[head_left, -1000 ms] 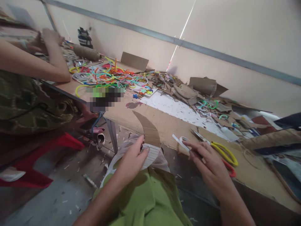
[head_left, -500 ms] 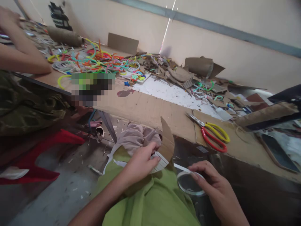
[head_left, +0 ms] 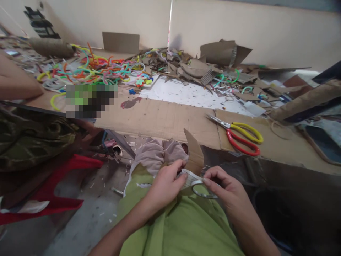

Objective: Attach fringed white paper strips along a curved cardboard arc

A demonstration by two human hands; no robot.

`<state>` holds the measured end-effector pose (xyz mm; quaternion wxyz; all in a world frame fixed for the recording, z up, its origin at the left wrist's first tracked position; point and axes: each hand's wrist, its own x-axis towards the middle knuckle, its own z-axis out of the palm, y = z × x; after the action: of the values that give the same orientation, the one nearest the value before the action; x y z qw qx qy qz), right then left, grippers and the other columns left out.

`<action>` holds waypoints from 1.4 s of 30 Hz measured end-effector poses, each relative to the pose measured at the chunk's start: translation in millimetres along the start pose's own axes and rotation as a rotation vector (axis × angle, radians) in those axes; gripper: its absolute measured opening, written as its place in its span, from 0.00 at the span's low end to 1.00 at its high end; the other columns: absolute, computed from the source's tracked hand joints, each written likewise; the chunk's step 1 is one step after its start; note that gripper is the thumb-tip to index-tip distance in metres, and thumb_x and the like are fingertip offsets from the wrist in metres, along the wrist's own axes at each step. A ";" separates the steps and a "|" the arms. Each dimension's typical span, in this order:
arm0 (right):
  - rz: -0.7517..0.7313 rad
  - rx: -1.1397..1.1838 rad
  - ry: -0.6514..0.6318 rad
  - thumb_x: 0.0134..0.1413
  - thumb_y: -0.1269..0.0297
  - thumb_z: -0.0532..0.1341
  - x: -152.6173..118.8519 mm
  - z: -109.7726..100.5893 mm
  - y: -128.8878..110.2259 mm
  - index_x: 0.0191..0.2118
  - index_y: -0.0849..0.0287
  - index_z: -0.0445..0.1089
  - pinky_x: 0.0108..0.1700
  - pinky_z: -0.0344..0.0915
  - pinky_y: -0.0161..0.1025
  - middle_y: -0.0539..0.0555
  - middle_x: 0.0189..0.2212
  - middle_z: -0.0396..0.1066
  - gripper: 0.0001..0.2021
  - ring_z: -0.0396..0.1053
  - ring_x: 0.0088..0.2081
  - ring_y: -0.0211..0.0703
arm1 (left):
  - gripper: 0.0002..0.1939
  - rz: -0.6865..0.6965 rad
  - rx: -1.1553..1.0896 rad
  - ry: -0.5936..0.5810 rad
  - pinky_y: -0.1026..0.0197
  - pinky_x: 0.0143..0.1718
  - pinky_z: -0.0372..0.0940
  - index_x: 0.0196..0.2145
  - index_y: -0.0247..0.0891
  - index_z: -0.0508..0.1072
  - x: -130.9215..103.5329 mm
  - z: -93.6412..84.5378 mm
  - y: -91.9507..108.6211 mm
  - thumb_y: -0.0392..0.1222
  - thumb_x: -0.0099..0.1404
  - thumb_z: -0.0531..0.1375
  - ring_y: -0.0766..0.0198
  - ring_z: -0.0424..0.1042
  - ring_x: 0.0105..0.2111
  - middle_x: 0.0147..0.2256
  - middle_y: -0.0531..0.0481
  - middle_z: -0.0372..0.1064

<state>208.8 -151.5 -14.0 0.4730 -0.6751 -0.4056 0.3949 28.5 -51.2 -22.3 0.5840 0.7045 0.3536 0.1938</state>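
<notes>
My left hand (head_left: 168, 183) is closed on a curved, pointed piece of cardboard (head_left: 195, 152) held above my lap. White strips lie across the lower part of the cardboard. My right hand (head_left: 222, 185) pinches a roll of white tape (head_left: 204, 193), its ring hanging below the fingers. A short length of tape runs from the roll to the cardboard near my left thumb. Both hands are close together over the green cloth (head_left: 181, 224) on my lap.
Scissors (head_left: 234, 135) with red and yellow handles lie on the cardboard-covered table (head_left: 165, 119). Colourful pipe cleaners (head_left: 98, 69) and cardboard scraps (head_left: 194, 73) are heaped behind. A phone (head_left: 323, 142) lies at right. Another person's arm (head_left: 20, 80) rests at left.
My right hand has moved left and up with the tape roll, close to my left hand. The tape between roll and cardboard is now shorter. The view has shifted slightly.
</notes>
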 end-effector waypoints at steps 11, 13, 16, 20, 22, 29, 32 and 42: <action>-0.365 0.092 0.175 0.49 0.52 0.74 60.0 -54.3 -137.9 0.30 0.55 0.74 0.26 0.57 0.35 0.49 0.26 0.68 0.14 0.63 0.27 0.40 | 0.10 0.390 -0.206 0.059 0.59 0.44 0.66 0.45 0.37 0.72 71.7 -92.0 126.6 0.39 0.66 0.60 0.56 0.76 0.43 0.42 0.46 0.78; -0.562 0.096 0.283 0.48 0.56 0.75 93.2 -64.1 -176.4 0.30 0.55 0.75 0.26 0.54 0.35 0.48 0.26 0.68 0.12 0.60 0.27 0.37 | 0.12 0.474 -0.217 0.124 0.59 0.45 0.66 0.45 0.36 0.73 105.6 -110.4 152.5 0.38 0.62 0.62 0.57 0.76 0.43 0.42 0.46 0.78; -0.613 0.185 0.230 0.45 0.54 0.75 152.9 -73.4 -210.3 0.31 0.56 0.74 0.26 0.52 0.36 0.46 0.24 0.65 0.14 0.57 0.25 0.36 | 0.14 0.472 -0.239 0.168 0.59 0.43 0.67 0.44 0.35 0.74 157.6 -127.0 170.4 0.37 0.60 0.63 0.58 0.76 0.40 0.41 0.45 0.78; -0.523 0.072 0.158 0.43 0.46 0.74 225.4 -81.4 -212.6 0.32 0.56 0.74 0.28 0.56 0.36 0.47 0.25 0.68 0.19 0.59 0.26 0.37 | 0.11 0.340 -0.316 0.229 0.59 0.39 0.67 0.40 0.38 0.75 216.2 -133.2 169.7 0.36 0.57 0.62 0.59 0.75 0.35 0.36 0.48 0.79; -0.522 0.021 0.147 0.43 0.46 0.74 251.8 -84.2 -207.6 0.31 0.57 0.74 0.29 0.57 0.37 0.48 0.25 0.69 0.20 0.61 0.27 0.39 | 0.12 0.352 -0.306 0.221 0.57 0.39 0.69 0.40 0.38 0.76 241.1 -133.4 169.4 0.35 0.57 0.62 0.58 0.76 0.35 0.36 0.47 0.80; -0.519 -0.067 0.024 0.49 0.45 0.69 317.8 -80.3 -205.0 0.30 0.57 0.72 0.26 0.55 0.36 0.46 0.24 0.66 0.19 0.58 0.24 0.37 | 0.11 0.372 -0.296 0.161 0.54 0.44 0.71 0.37 0.38 0.79 313.6 -134.7 177.9 0.32 0.56 0.61 0.55 0.78 0.38 0.37 0.46 0.81; -0.503 -0.072 0.018 0.51 0.47 0.69 343.4 -77.4 -204.5 0.31 0.57 0.71 0.25 0.54 0.35 0.45 0.23 0.64 0.18 0.57 0.24 0.37 | 0.14 0.383 -0.335 0.092 0.55 0.46 0.69 0.41 0.38 0.79 332.9 -138.3 176.3 0.34 0.58 0.60 0.55 0.78 0.41 0.39 0.46 0.81; -0.499 -0.088 0.004 0.54 0.51 0.66 378.1 -68.8 -191.5 0.32 0.56 0.71 0.29 0.62 0.38 0.48 0.26 0.66 0.13 0.62 0.27 0.41 | 0.11 0.303 -0.380 0.072 0.56 0.46 0.67 0.40 0.37 0.78 346.0 -154.8 158.8 0.35 0.59 0.62 0.57 0.76 0.40 0.39 0.46 0.79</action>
<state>374.3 217.7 129.7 0.5270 -0.5749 -0.5753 0.2465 199.0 294.9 119.3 0.6574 0.6196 0.2216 0.3672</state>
